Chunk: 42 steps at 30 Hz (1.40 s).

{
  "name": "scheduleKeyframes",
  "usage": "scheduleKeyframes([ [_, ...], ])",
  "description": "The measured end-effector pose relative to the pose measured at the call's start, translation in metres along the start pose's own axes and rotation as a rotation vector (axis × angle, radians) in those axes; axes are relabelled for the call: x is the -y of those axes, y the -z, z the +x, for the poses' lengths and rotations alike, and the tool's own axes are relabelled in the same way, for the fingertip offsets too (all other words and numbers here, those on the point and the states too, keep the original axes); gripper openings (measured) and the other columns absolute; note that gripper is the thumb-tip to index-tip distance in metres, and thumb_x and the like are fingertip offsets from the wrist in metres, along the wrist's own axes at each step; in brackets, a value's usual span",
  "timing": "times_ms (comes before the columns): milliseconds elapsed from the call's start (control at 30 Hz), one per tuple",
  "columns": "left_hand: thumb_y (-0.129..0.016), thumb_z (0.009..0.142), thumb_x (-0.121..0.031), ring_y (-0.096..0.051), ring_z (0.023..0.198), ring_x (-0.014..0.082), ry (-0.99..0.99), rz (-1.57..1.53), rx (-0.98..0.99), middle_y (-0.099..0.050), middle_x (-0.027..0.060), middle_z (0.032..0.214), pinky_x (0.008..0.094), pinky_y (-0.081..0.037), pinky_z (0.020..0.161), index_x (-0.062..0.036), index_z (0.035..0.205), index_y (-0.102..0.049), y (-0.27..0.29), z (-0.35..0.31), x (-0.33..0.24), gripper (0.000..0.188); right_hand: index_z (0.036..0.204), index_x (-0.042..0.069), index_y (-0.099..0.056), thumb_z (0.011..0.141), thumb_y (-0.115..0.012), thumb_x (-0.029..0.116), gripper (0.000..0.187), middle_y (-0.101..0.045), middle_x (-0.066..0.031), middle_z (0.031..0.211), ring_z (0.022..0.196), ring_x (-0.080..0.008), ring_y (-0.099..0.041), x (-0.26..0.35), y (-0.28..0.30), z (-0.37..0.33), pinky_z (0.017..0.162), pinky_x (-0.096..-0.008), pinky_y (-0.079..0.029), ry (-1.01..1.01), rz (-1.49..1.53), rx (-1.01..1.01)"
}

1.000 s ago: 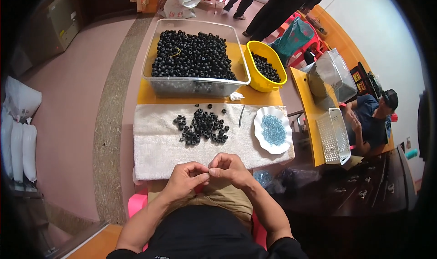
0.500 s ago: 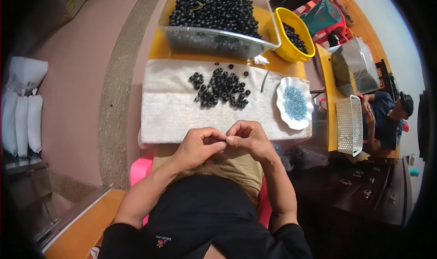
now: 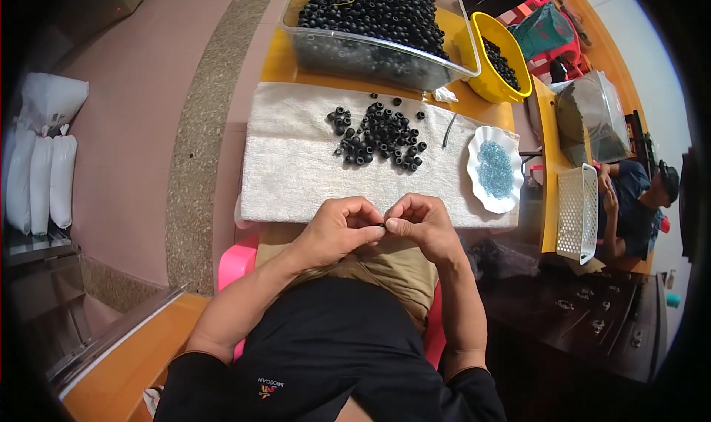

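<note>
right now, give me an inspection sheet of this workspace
surface: whitish cloth over a yellow-orange table
job's things: loose black beads on the cloth; more in a clear bin and a yellow tub; pale blue beads on a white wavy-edged plate
clutter: thin dark strip and crumpled white scrap
hands: left hand and right hand meet at the fingertips, pinching a small dark piece, mostly hidden
cables: nothing seen
surroundings: seated person and white perforated basket to the right; white bags to the left
</note>
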<state>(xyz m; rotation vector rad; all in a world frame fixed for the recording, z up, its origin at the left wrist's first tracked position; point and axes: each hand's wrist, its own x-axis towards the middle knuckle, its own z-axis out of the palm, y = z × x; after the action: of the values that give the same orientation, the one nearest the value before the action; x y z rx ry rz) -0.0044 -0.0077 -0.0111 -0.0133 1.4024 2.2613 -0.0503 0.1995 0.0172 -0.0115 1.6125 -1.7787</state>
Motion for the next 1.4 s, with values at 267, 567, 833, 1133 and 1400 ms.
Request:
scheduleKeyframes([
  [267, -0.069, 0.086, 0.001, -0.06, 0.076, 0.0058, -0.031, 0.021, 0.0, -0.065, 0.0007, 0.086, 0.0221, -0.051, 0.064, 0.0004, 0.097, -0.063, -0.001, 0.0, 0.001, 0.012, 0.088, 0.0, -0.066, 0.084, -0.076, 0.005, 0.012, -0.068, -0.0027, 0.082, 0.075, -0.0074, -0.062, 0.01, -0.004, -0.004, 0.067, -0.021, -0.049, 0.0, -0.242, -0.057],
  [567, -0.067, 0.089, 0.001, -0.064, 0.081, 0.0087, -0.07, 0.062, -0.01, -0.066, 0.0038, 0.09, 0.023, -0.053, 0.072, 0.0007, 0.1, -0.062, 0.0, 0.004, 0.0, 0.012, 0.09, -0.002, -0.067, 0.087, -0.073, 0.007, 0.011, -0.068, -0.0015, 0.085, 0.076, -0.0063, -0.06, 0.004, -0.003, -0.005, 0.068, -0.0206, -0.048, 0.11, -0.443, -0.115],
  [833, -0.068, 0.089, -0.001, -0.064, 0.083, 0.0102, -0.128, -0.048, -0.005, -0.066, 0.0052, 0.091, 0.0244, -0.054, 0.075, 0.0025, 0.1, -0.061, 0.002, 0.008, 0.002, 0.013, 0.095, 0.003, -0.067, 0.092, -0.063, 0.016, 0.014, -0.066, -0.0101, 0.094, 0.084, -0.0231, -0.064, -0.001, -0.015, -0.014, 0.075, -0.0327, -0.05, 0.452, -0.709, -0.183],
  [1133, -0.069, 0.088, -0.001, -0.064, 0.077, 0.0094, -0.043, 0.01, 0.012, -0.066, 0.004, 0.087, 0.0239, -0.055, 0.07, 0.0006, 0.099, -0.061, -0.001, 0.005, 0.002, 0.013, 0.096, 0.004, -0.065, 0.092, -0.062, 0.015, 0.012, -0.063, -0.0107, 0.09, 0.083, -0.0259, -0.063, 0.011, -0.003, -0.015, 0.074, -0.0351, -0.049, 0.443, -0.795, -0.016],
  [1400, -0.069, 0.089, -0.002, -0.065, 0.074, 0.0102, 0.027, -0.087, 0.059, -0.066, 0.0042, 0.085, 0.0247, -0.055, 0.067, -0.0004, 0.098, -0.059, -0.005, 0.004, -0.001, 0.014, 0.093, 0.0, -0.065, 0.09, -0.067, 0.006, 0.007, -0.064, -0.0079, 0.086, 0.077, -0.017, -0.061, 0.008, 0.003, -0.012, 0.068, -0.028, -0.047, 0.395, -0.747, 0.049],
])
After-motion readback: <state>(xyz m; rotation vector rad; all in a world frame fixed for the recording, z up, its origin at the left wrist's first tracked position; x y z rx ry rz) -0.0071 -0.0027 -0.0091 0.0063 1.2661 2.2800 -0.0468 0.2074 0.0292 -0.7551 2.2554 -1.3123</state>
